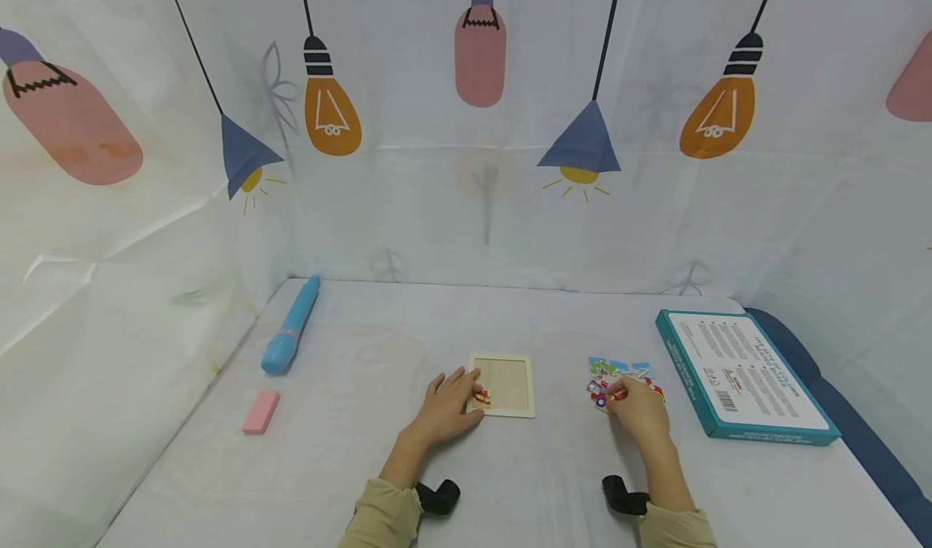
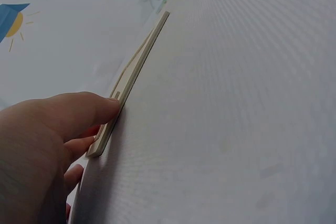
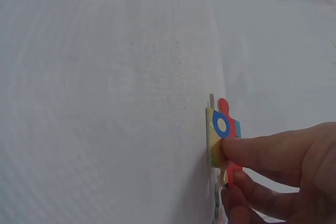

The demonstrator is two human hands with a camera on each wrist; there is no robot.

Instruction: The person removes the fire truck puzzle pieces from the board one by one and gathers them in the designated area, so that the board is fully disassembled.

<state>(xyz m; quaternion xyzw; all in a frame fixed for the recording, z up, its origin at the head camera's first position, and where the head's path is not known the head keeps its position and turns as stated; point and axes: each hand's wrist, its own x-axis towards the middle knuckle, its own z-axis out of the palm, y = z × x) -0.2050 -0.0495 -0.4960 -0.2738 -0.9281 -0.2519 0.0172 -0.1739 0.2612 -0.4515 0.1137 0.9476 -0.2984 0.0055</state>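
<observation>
A shallow wooden puzzle tray [image 1: 510, 386] lies in front of me, with a red and yellow puzzle piece [image 1: 481, 398] in its lower left corner. My left hand [image 1: 447, 409] rests over the tray's left side, fingers spread, thumb against the near rim. In the left wrist view the thumb [image 2: 92, 109] lies along the tray's edge [image 2: 139, 66]. To the right, my right hand [image 1: 641, 410] pinches a puzzle piece [image 3: 215, 135], red and yellow with a blue-ringed wheel, between thumb and fingers. It is among several colourful puzzle pieces [image 1: 610, 367], partly hidden by the hand.
A teal-edged box [image 1: 750, 370] with a printed white face lies at the right edge. At the left are a blue microphone-shaped object [image 1: 293, 325] and a pink block [image 1: 260, 412]. A printed white sheet [image 1: 437, 208] rises behind the table.
</observation>
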